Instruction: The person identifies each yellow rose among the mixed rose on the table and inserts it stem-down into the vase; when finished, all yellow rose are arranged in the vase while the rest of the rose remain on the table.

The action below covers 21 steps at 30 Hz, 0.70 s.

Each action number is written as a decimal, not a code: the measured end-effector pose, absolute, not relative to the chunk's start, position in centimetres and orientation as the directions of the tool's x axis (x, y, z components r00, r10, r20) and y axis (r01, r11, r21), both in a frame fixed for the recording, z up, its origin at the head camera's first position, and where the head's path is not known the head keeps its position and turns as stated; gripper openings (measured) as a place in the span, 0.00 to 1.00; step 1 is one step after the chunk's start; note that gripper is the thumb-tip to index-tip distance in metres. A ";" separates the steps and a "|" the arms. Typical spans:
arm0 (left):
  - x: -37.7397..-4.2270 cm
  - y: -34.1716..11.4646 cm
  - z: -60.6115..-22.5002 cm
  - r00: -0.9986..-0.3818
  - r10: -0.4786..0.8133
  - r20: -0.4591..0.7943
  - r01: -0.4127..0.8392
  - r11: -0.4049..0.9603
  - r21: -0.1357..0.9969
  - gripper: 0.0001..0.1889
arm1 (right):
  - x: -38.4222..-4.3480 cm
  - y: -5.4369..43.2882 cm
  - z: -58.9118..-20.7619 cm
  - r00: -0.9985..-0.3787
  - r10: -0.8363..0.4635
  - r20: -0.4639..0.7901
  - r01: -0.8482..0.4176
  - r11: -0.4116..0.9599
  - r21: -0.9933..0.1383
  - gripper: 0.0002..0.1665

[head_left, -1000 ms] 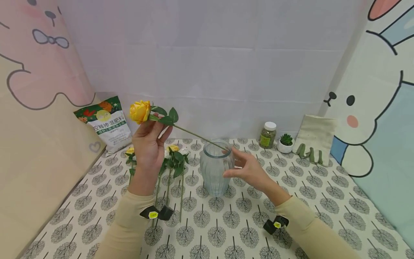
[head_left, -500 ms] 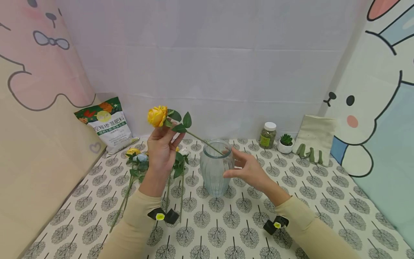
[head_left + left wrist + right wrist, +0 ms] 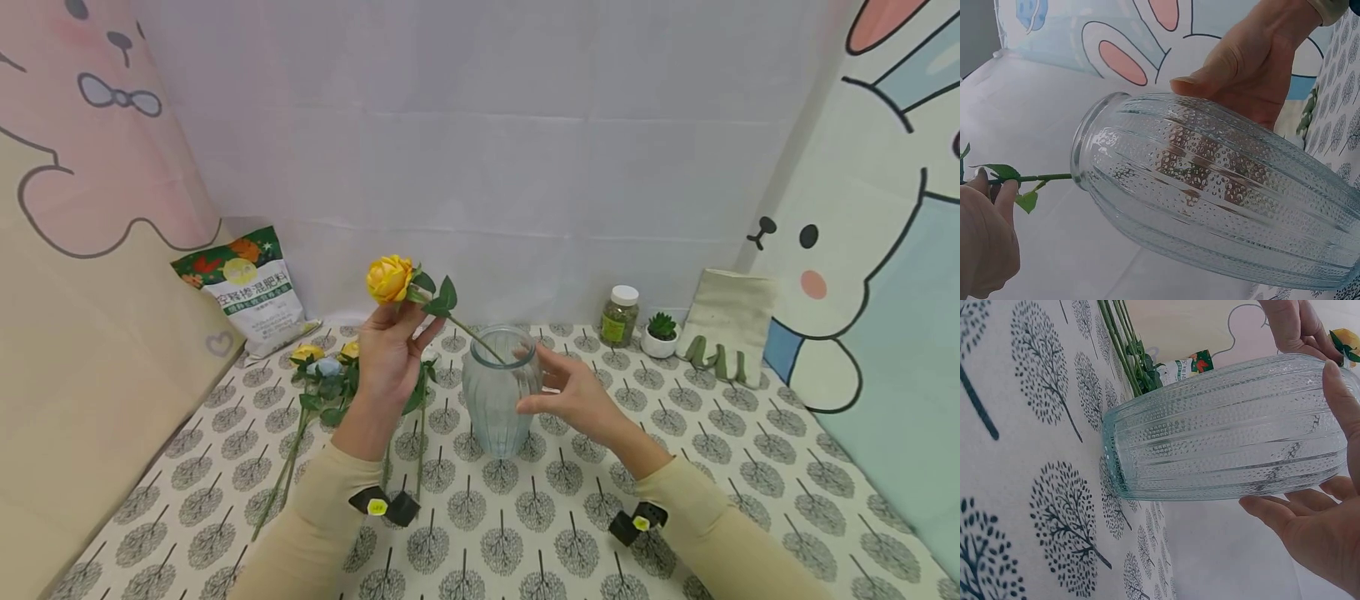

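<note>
My left hand (image 3: 392, 350) pinches the stem of a yellow rose (image 3: 390, 279) just below its bloom and leaves. The stem slants down to the right, and its lower end is inside the mouth of a clear, ribbed glass vase (image 3: 501, 408). Upright on the table, the vase is steadied by my right hand (image 3: 573, 396), its thumb on the near side and fingers round the far side. In the left wrist view the green stem (image 3: 1054, 177) enters at the vase rim. The right wrist view shows the vase base (image 3: 1113, 456) on the patterned cloth.
Several more flowers (image 3: 326, 371), yellow, pale blue and white, lie left of the vase, partly behind my left arm. A fertilizer bag (image 3: 262, 296) leans at the back left. At the back right stand a lidded jar (image 3: 619, 317), a potted succulent (image 3: 661, 335) and gloves (image 3: 727, 321).
My left hand has moved right and slightly down with the yellow rose, bringing the bloom closer to the vase and the stem deeper into it. The right hand has stayed at the vase.
</note>
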State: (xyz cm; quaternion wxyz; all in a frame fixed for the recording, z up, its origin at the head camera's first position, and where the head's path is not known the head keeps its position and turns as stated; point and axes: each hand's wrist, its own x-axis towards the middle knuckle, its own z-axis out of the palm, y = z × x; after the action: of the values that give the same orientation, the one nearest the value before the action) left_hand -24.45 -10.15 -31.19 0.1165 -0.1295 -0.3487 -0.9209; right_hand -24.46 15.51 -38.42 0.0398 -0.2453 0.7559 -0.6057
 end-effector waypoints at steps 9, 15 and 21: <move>-24.6 -9.6 -31.5 -0.957 -0.096 0.275 0.264 -0.686 0.678 0.20 | -24.5 15.5 -38.4 -0.873 -0.420 0.246 -0.333 0.147 -0.931 0.58; -24.8 -9.4 -31.9 -0.963 -0.064 0.261 0.242 -0.634 0.735 0.22 | -24.5 15.5 -38.4 -0.875 -0.418 0.243 -0.330 0.148 -0.932 0.59; -25.0 -9.3 -32.1 -0.973 -0.069 0.220 0.218 -0.586 0.781 0.22 | -24.4 15.5 -38.4 -0.873 -0.420 0.248 -0.331 0.137 -0.934 0.59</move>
State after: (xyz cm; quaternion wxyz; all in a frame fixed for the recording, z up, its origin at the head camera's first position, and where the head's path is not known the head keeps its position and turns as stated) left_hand -25.02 -9.29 -32.12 0.0807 -0.0831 -0.4479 -0.8865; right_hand -24.40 15.49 -38.44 0.0368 -0.2495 0.7531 -0.6077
